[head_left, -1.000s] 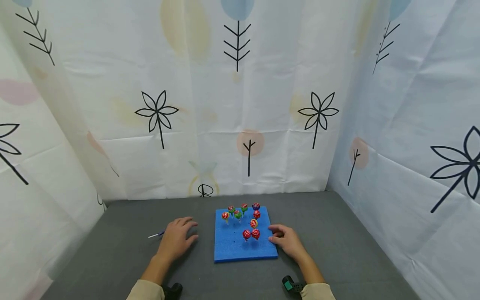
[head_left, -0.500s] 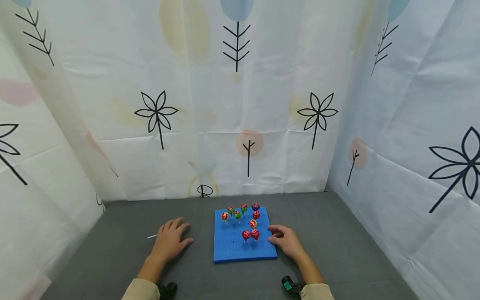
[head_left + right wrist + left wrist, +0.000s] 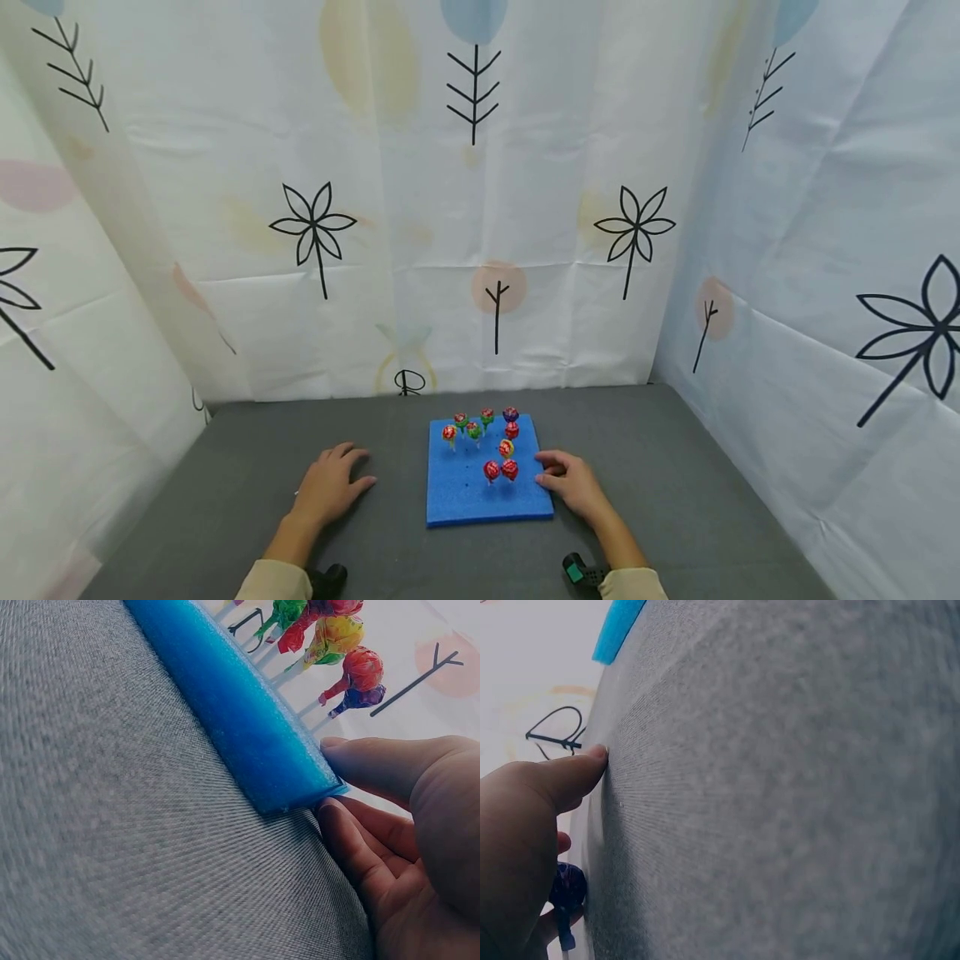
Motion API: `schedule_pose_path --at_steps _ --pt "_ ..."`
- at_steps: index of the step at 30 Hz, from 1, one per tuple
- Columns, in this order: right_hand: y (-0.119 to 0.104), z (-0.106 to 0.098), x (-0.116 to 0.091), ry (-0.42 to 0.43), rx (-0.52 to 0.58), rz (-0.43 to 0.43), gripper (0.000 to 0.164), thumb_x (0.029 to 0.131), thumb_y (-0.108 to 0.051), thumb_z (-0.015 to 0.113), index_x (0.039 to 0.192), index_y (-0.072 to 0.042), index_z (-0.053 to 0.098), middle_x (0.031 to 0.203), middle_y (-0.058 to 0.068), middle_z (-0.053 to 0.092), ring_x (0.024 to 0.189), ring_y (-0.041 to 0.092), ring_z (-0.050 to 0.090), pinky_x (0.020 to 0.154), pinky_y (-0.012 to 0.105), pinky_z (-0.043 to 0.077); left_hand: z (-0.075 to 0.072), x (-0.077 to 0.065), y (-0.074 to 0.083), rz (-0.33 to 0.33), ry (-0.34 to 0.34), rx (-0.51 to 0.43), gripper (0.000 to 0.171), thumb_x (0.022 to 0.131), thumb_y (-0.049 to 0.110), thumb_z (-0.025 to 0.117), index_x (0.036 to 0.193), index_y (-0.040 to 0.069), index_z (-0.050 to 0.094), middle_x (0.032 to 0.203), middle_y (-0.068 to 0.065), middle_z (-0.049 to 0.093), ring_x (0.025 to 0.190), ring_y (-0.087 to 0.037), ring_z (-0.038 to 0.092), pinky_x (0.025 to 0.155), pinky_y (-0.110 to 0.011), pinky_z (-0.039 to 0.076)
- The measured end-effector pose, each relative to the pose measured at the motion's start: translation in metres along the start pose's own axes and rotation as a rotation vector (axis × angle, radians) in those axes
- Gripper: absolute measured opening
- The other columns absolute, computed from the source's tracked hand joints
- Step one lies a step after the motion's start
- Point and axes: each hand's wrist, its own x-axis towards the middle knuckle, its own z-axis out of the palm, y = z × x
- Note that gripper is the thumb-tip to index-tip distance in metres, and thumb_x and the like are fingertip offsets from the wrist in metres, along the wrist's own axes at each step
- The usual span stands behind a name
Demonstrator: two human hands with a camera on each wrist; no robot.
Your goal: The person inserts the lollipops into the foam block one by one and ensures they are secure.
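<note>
My left hand is low over the grey table, left of the blue foam board, its fingers loosely extended. In the left wrist view, a lollipop in a dark blue wrapper lies beside its fingers, with the thumb apart from it. The head view shows only a bit of white stick past that hand. My right hand holds the board's right edge, thumb on top and fingers against the side and underside, as the right wrist view shows. Several wrapped lollipops, among them a red one and a yellow one, stand upright in the board.
Grey cloth covers the table. White patterned curtains rise behind it and along both sides. Small dark holes show in the board's near left part. Dark devices are worn at both wrists.
My left hand has moved left and slightly nearer, covering most of the lollipop that lay in sight on the table. The right hand has stayed on the board's edge.
</note>
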Motion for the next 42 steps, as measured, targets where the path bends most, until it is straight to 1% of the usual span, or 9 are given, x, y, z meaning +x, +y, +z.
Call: schedule_pose_path --at_steps 5,12,17,20,28,35,37,42 --pt "0.001 0.000 0.000 -0.001 0.001 -0.008 0.032 0.087 -0.012 0.073 0.117 -0.002 0.067 0.100 0.005 0.066 0.089 0.019 0.060 0.079 0.037 0.050 -0.001 -0.001 -0.002 -0.006 0.016 -0.047 0.041 0.082 0.027 0.078 0.115 0.006 0.067 0.125 -0.021 0.057 0.114 -0.043 0.052 0.092 -0.060 0.039" --pt "0.003 -0.002 -0.001 -0.002 -0.015 -0.031 0.032 0.088 -0.013 0.073 0.117 -0.002 0.066 0.099 0.004 0.066 0.088 0.019 0.060 0.078 0.036 0.052 0.000 -0.003 -0.005 -0.025 0.046 -0.128 0.037 0.081 0.016 0.079 0.115 0.007 0.068 0.120 -0.016 0.059 0.112 -0.039 0.053 0.091 -0.057 0.041" --pt "0.002 -0.002 -0.001 -0.004 -0.015 -0.019 0.031 0.088 -0.012 0.072 0.117 -0.003 0.067 0.099 0.004 0.066 0.088 0.019 0.060 0.078 0.035 0.051 -0.001 -0.005 -0.006 -0.016 0.077 -0.173 0.031 0.081 0.007 0.078 0.111 0.007 0.068 0.110 -0.011 0.061 0.102 -0.033 0.058 0.085 -0.052 0.046" --pt "0.002 -0.001 0.000 -0.003 -0.011 -0.006 0.030 0.088 -0.012 0.072 0.117 -0.004 0.067 0.099 0.003 0.065 0.089 0.018 0.059 0.078 0.035 0.050 -0.003 -0.006 -0.005 -0.009 0.094 -0.181 0.028 0.080 0.004 0.078 0.107 0.007 0.070 0.104 -0.009 0.061 0.096 -0.030 0.061 0.082 -0.050 0.048" --pt "0.003 -0.001 0.001 -0.002 -0.009 -0.003 0.030 0.088 -0.011 0.072 0.117 -0.005 0.067 0.100 0.003 0.065 0.089 0.018 0.059 0.079 0.037 0.050 -0.006 -0.005 -0.002 -0.021 0.094 -0.184 0.022 0.080 0.006 0.079 0.101 0.005 0.071 0.096 -0.008 0.062 0.091 -0.027 0.061 0.081 -0.048 0.049" --pt "0.002 -0.001 0.000 0.003 -0.018 -0.006 0.030 0.088 -0.011 0.072 0.117 -0.004 0.067 0.101 0.004 0.066 0.089 0.018 0.059 0.079 0.036 0.050 -0.009 -0.003 0.004 0.000 0.086 -0.178 0.022 0.079 0.010 0.080 0.099 0.007 0.072 0.090 -0.003 0.064 0.083 -0.020 0.059 0.075 -0.044 0.049" --pt "0.002 -0.001 0.000 0.005 -0.023 -0.014 0.030 0.088 -0.012 0.073 0.116 -0.004 0.067 0.101 0.004 0.066 0.088 0.018 0.060 0.078 0.036 0.051 -0.011 -0.003 0.008 0.004 0.097 -0.181 0.021 0.079 0.010 0.080 0.099 0.008 0.072 0.089 -0.002 0.064 0.082 -0.019 0.058 0.073 -0.043 0.048" --pt "0.002 0.000 0.000 0.002 -0.017 -0.020 0.032 0.087 -0.014 0.074 0.116 -0.002 0.067 0.101 0.006 0.066 0.088 0.019 0.060 0.079 0.039 0.051 -0.015 -0.001 0.017 0.004 0.150 -0.212 0.019 0.080 0.011 0.080 0.096 0.009 0.071 0.088 -0.003 0.065 0.080 -0.019 0.058 0.071 -0.043 0.048"
